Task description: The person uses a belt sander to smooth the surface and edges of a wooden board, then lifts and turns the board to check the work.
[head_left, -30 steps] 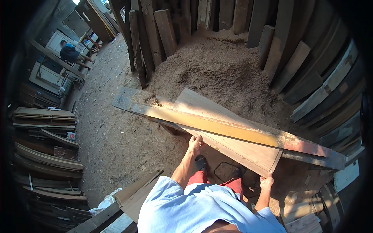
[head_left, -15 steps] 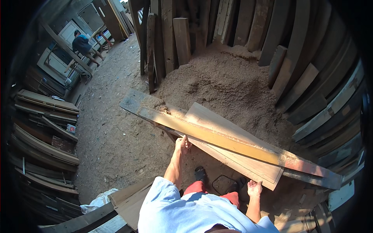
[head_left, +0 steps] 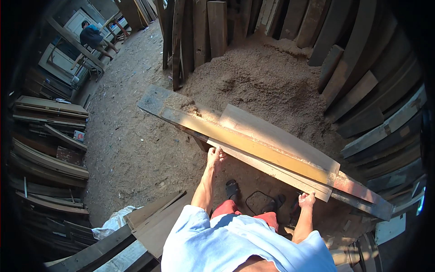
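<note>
A long narrow bench [head_left: 152, 99] runs slantwise in front of me, with a straight yellow strip [head_left: 258, 150] along its top. A flat wooden board [head_left: 276, 129] passes beneath the strip and shows on both of its sides. My left hand [head_left: 216, 157] is closed around the board's near edge by its left corner. At the near right corner, my right hand [head_left: 306, 200] has its fingers curled against the same board. The undersides of both grips are hidden.
Sawdust [head_left: 258, 81] is heaped behind the bench, with upright planks [head_left: 217, 29] leaning beyond it. Stacked boards [head_left: 50, 149] line the left. A loose panel [head_left: 156, 222] lies at my lower left. Far left, another person [head_left: 93, 38] bends by a trestle. My sandalled feet [head_left: 232, 189] are below.
The board has swung away from me at its right end and lies nearly parallel with the strip. My right hand has moved forward with it; the left keeps its hold near the left corner.
</note>
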Demonstrator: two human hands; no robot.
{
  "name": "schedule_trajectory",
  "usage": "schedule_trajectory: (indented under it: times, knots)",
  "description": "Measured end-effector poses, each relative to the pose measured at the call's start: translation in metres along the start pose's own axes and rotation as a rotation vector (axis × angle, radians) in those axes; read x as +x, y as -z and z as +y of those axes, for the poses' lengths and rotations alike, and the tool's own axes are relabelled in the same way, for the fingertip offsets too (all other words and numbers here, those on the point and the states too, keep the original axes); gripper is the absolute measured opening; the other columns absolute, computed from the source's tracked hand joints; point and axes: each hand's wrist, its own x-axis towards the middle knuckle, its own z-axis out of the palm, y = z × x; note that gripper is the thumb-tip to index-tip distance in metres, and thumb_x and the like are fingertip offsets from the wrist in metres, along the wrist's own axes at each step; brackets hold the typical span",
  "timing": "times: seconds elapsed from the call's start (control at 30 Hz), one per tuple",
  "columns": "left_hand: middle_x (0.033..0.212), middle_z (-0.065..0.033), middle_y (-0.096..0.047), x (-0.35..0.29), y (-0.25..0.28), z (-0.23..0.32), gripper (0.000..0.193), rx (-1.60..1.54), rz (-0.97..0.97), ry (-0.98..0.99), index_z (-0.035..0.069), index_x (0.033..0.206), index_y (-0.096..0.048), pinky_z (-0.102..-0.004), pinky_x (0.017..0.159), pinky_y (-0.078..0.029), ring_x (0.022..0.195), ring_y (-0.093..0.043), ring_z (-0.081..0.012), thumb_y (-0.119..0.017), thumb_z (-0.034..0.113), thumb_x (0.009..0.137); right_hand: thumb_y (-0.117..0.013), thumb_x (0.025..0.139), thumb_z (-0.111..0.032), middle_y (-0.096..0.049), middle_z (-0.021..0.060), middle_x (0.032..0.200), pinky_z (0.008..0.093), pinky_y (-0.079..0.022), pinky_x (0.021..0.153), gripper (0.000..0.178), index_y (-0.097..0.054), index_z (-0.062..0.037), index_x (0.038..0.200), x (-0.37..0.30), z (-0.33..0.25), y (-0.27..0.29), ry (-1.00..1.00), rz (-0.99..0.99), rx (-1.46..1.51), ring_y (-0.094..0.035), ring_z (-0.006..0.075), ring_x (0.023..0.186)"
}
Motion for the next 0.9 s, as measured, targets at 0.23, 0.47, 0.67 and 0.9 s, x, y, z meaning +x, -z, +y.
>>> schedule_trajectory:
  times: [0.23, 0.47, 0.67, 0.9]
  knots:
    - [0.076, 0.0015, -0.057, 0.039, 0.008, 0.055, 0.035, 0.174, 0.165, 0.031, 0.014, 0.092, -0.05, -0.0418, 0.067, -0.059, 0.063, -0.058, -0.0137, -0.067, 0.044, 0.098, -0.044, 0.105, -0.054, -0.055, -0.0018, 0.073, 0.0367, -0.05, 0.068, 0.047, -0.058, -0.0113, 0.092, -0.02, 0.014, 0.001, -0.082, -0.255, -0.006, -0.054, 0.0145, 0.064]
    - [0.079, -0.0008, -0.061, 0.024, 0.038, 0.015, 0.02, -0.04, -0.064, -0.126, 0.012, 0.092, -0.055, -0.0375, 0.07, -0.058, 0.066, -0.058, -0.0142, -0.065, 0.027, 0.101, -0.046, 0.104, -0.055, -0.055, 0.0001, 0.077, 0.0363, -0.052, 0.066, 0.046, -0.052, -0.0118, 0.09, -0.02, 0.019, -0.004, -0.031, -0.225, 0.008, -0.059, 0.0157, 0.065]
    - [0.079, -0.0028, -0.061, 0.018, -0.006, 0.037, 0.028, -0.066, 0.032, 0.058, 0.01, 0.095, -0.055, -0.0376, 0.065, -0.057, 0.068, -0.063, -0.0192, -0.057, 0.037, 0.104, -0.056, 0.101, -0.051, -0.05, 0.001, 0.083, 0.0371, -0.05, 0.078, 0.037, -0.058, -0.0138, 0.096, -0.028, 0.01, -0.002, -0.041, -0.273, 0.091, -0.053, 0.0172, 0.077]
    - [0.08, -0.0011, -0.059, 0.051, 0.027, 0.029, 0.023, 0.103, -0.031, -0.06, 0.014, 0.093, -0.049, -0.0408, 0.067, -0.059, 0.066, -0.06, -0.0156, -0.064, 0.03, 0.102, -0.063, 0.1, -0.042, -0.053, -0.0014, 0.075, 0.038, -0.051, 0.072, 0.028, -0.062, -0.0143, 0.096, -0.023, 0.027, 0.018, -0.068, -0.179, 0.076, -0.049, 0.0125, 0.059]
